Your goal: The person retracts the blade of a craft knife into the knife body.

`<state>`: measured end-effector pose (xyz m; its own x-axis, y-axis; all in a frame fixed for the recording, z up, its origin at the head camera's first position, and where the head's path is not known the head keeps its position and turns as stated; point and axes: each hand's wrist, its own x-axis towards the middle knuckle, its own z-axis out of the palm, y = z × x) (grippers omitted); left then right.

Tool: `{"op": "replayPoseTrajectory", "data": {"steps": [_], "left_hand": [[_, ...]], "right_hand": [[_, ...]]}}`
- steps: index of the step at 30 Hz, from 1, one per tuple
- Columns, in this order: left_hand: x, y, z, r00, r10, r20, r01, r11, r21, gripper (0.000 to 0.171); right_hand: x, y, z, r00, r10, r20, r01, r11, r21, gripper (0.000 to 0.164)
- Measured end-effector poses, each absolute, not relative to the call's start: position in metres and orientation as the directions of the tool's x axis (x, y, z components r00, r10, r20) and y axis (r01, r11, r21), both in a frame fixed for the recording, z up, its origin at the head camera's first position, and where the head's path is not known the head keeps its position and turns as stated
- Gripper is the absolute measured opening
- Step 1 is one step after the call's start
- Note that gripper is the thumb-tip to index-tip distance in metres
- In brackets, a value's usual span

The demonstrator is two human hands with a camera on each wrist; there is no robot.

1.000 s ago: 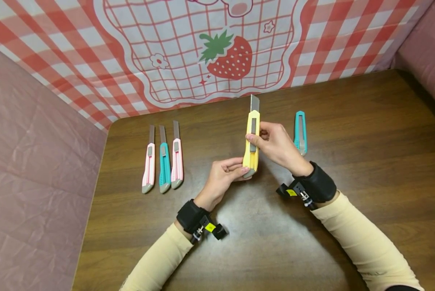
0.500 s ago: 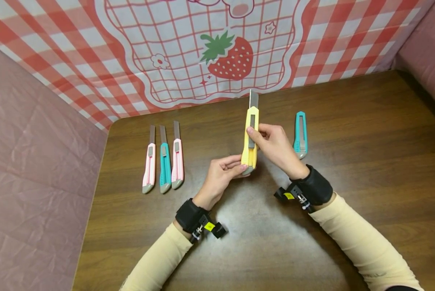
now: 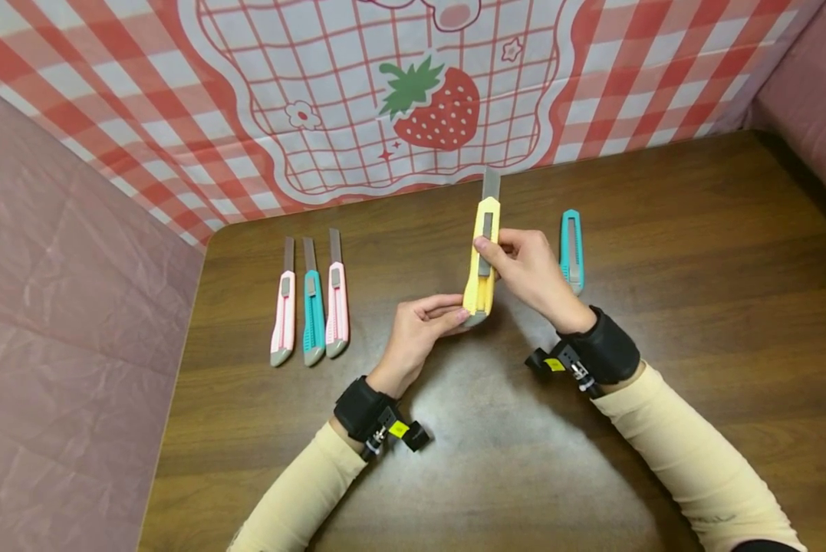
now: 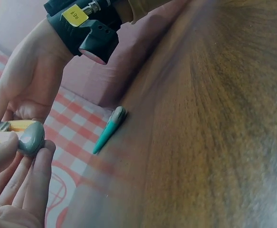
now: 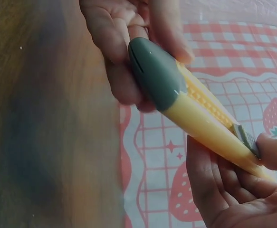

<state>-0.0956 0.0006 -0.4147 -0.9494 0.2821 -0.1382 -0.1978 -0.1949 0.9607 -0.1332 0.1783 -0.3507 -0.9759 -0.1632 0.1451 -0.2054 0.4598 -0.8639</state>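
Note:
Both hands hold a yellow utility knife (image 3: 478, 295) above the table, its metal blade (image 3: 491, 185) extended and pointing toward the back. My left hand (image 3: 411, 337) pinches the grey end cap (image 5: 157, 73) between thumb and fingers. Higher up the body, my right hand (image 3: 531, 268) grips the knife with its thumb at the grey slider (image 3: 485, 266). In the right wrist view the slider sits in the toothed track, partly covered by the thumb. The left wrist view shows the end cap and both hands; the blade is out of that view.
On the table (image 3: 454, 475) at left lie a pink utility knife (image 3: 284, 318), a teal one (image 3: 313, 322) and another pink one (image 3: 337, 310), blades out. Beyond my right hand lies a teal utility knife (image 3: 571, 245) with no blade showing. A checkered cloth (image 3: 343, 138) hangs behind.
The yellow utility knife has risen slightly and shifted a little to the right, both hands keeping their hold. The slider and blade look the same; the knives on the table have not moved.

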Motion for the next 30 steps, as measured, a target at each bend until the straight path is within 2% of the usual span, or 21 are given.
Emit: {"op": "replayPoseTrajectory", "data": {"steps": [11,30], "left_hand": [[-0.0966,-0.001,-0.4145,-0.951,0.276,-0.14,-0.196,-0.189,0.962,0.028],[-0.0968,-0.0006,-0.4149,-0.952,0.273,-0.141,-0.196,-0.185,0.963,0.028]], "right_hand": [[-0.1334,0.1821,-0.3457,-0.971,-0.227,0.071,-0.167,0.442,-0.881,0.034],[-0.1336,0.1848,-0.35,-0.974,-0.197,0.108,-0.193,0.486,-0.853,0.033]]}}
